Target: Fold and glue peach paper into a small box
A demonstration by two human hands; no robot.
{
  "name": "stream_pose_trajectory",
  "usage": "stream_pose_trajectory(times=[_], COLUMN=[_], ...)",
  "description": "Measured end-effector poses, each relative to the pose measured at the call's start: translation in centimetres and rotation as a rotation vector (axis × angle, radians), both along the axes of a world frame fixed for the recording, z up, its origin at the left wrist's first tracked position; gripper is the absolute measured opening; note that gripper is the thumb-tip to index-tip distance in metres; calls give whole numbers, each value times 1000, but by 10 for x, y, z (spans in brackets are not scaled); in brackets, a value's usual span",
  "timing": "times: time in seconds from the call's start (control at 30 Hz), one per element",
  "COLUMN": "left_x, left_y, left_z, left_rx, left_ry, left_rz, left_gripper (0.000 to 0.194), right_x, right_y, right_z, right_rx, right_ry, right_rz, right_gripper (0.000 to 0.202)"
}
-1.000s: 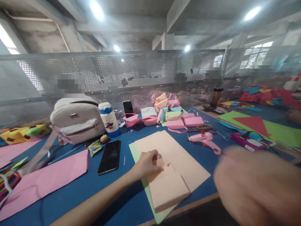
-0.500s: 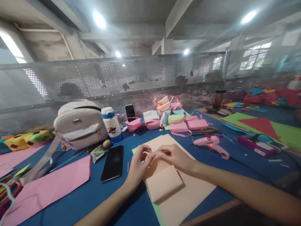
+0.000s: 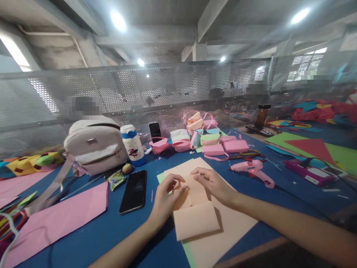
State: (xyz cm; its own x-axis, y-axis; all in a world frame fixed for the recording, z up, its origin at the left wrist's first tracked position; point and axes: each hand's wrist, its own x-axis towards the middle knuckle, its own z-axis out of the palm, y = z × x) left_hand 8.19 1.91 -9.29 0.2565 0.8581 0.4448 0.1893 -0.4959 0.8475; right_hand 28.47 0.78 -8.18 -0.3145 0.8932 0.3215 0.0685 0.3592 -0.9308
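Observation:
A folded peach paper piece, shaped like a small bag or envelope, lies over larger peach sheets with a green sheet peeking out at their edge. Its upper flap stands toward the far side. My left hand pinches the flap's left part between thumb and fingers. On the flap's top right edge, my right hand has thumb and fingers closed. A pink hot glue gun rests to the right of my right hand. Left of my left hand lies a black phone.
Several small paper bags stand at the back, near a white bottle and a pale backpack. Pink paper covers the left. A purple power strip and a cord lie right. A perforated metal screen stands behind.
My right hand has moved slightly away from my left, showing more of the flap between them. The folded piece has turned a little and lies more level.

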Motion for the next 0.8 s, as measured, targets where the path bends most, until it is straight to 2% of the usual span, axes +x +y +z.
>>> stream_pose_trajectory(times=[0.1,0.3,0.4,0.57,0.67,0.8], left_x=[0,4,4,0,-2,-2], left_y=[0,1,1,1,1,0], left_z=[0,1,2,6,9,9], left_rx=[-39,-3,-11,-15,-11,-11], left_ry=[-49,-8,-13,-17,-6,22], left_rz=[-3,-67,-80,-59,-50,-76], left_gripper=[14,11,12,11,11,12], right_x=[-1,-3,-4,-3,-3,-3], right_y=[-1,-3,-4,-1,3,6], right_z=[-3,-5,-4,-2,-2,-3], right_rx=[-21,5,-10,-197,-311,-364], right_ry=[-8,-68,-24,154,229,273], right_rz=[5,42,69,67,138,173], right_gripper=[37,37,37,40,44,48])
